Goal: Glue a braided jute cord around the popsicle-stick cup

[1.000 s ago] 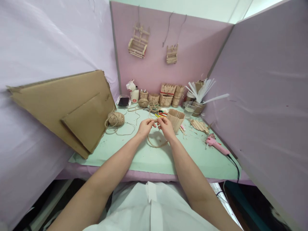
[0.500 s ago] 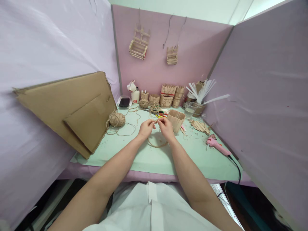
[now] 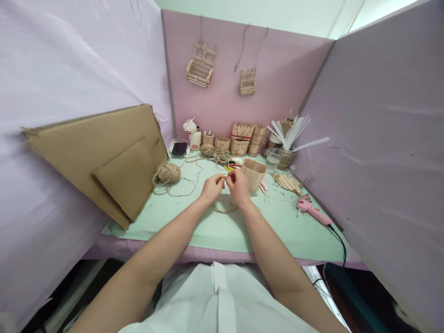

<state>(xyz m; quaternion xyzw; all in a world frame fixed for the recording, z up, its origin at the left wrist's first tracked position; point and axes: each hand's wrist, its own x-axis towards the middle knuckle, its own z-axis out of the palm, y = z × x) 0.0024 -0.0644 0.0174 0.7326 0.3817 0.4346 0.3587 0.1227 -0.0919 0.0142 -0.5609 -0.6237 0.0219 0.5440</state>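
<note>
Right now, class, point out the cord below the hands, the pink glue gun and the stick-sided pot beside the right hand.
Cord (image 3: 226,212): head view, on its low curve.
Pink glue gun (image 3: 315,212): head view, on its casing.
Stick-sided pot (image 3: 255,179): head view, on its outer wall.

White top (image 3: 189,300), seemingly with placket (image 3: 226,307)

Both arms (image 3: 163,247) reaching fwd, L hand (image 3: 212,189) & R hand (image 3: 238,187) pinched, v. close tog.

The cord (image 3: 225,212) looks rough, the cardboard (image 3: 83,143) matt.
</note>
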